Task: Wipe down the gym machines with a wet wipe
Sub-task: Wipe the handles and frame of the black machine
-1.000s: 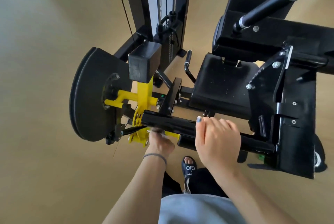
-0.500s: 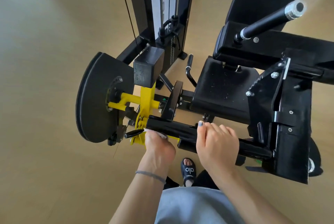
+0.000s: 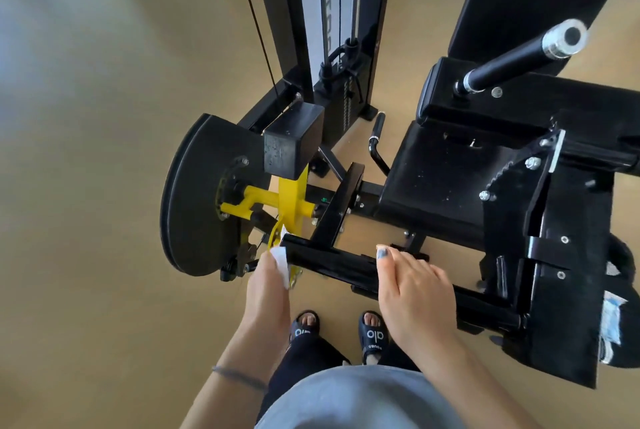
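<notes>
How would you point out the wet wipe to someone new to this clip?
Find the big black disc on the machine's left, then the black bar running right from its yellow bracket. At the bar's left end, the left hand holds the wipe, the only white scrap there.

Bright, soft daylight washes the tan floor (image 3: 86,186), palest at the upper left. Wide-angle distortion bends the edges; the corners smear, and the chrome bar end (image 3: 568,37) blurs with glare.
</notes>
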The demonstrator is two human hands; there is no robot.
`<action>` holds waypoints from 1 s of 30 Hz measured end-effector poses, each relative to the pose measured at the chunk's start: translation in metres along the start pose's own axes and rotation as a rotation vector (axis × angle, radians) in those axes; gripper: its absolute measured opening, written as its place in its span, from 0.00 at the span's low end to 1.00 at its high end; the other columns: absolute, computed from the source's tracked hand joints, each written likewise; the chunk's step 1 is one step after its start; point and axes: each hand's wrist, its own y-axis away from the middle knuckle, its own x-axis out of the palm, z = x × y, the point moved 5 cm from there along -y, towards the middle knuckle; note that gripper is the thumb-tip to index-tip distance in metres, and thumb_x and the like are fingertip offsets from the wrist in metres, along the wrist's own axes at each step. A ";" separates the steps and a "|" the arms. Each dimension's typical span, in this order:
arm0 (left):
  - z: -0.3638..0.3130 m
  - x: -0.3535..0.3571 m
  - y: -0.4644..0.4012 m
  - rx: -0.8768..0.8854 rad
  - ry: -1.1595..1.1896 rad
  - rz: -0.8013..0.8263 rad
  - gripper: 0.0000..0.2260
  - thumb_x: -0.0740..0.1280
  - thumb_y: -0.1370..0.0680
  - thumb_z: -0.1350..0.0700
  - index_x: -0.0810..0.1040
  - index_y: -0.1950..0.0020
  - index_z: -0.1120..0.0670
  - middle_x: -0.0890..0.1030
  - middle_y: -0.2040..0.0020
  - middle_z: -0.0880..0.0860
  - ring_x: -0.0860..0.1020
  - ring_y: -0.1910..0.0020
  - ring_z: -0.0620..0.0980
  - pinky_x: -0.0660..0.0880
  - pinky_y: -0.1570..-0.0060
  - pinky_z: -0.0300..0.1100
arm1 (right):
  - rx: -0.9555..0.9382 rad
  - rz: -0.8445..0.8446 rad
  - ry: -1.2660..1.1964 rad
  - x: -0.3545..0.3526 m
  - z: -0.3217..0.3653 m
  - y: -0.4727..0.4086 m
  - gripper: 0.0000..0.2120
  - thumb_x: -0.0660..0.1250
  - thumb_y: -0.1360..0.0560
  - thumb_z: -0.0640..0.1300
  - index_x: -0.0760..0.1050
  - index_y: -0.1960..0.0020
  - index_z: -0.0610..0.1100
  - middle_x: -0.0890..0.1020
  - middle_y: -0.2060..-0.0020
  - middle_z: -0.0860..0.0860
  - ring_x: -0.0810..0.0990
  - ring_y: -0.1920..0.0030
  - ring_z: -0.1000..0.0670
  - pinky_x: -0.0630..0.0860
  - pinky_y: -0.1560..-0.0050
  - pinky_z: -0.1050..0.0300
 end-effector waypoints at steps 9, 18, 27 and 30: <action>-0.051 0.029 0.010 1.115 -1.268 0.129 0.19 0.49 0.15 0.50 0.79 0.48 0.55 0.78 0.53 0.49 0.78 0.56 0.49 0.78 0.57 0.46 | -0.088 0.357 0.040 -0.008 0.001 -0.008 0.28 0.35 0.16 0.55 0.65 0.24 0.56 0.78 0.38 0.61 0.76 0.37 0.56 0.68 0.37 0.50; -0.057 0.083 -0.027 0.868 -1.915 0.629 0.15 0.57 0.15 0.58 0.73 0.29 0.58 0.76 0.33 0.55 0.75 0.34 0.55 0.73 0.34 0.47 | 0.119 0.554 -0.289 -0.008 -0.001 -0.032 0.26 0.42 0.14 0.58 0.75 0.32 0.52 0.80 0.36 0.52 0.75 0.32 0.48 0.68 0.30 0.46; -0.050 0.111 -0.072 0.224 -2.043 1.019 0.17 0.57 0.15 0.49 0.74 0.31 0.57 0.78 0.39 0.54 0.77 0.47 0.53 0.71 0.46 0.47 | 0.171 0.756 -0.492 0.016 0.031 -0.072 0.23 0.47 0.14 0.58 0.75 0.28 0.55 0.77 0.31 0.59 0.71 0.29 0.56 0.62 0.27 0.56; -0.044 0.107 -0.096 0.133 -1.921 1.000 0.18 0.62 0.18 0.43 0.74 0.35 0.53 0.79 0.41 0.52 0.75 0.48 0.52 0.71 0.44 0.46 | 0.212 0.868 -0.534 0.032 0.039 -0.083 0.23 0.48 0.14 0.59 0.79 0.33 0.57 0.80 0.35 0.62 0.74 0.32 0.59 0.62 0.23 0.52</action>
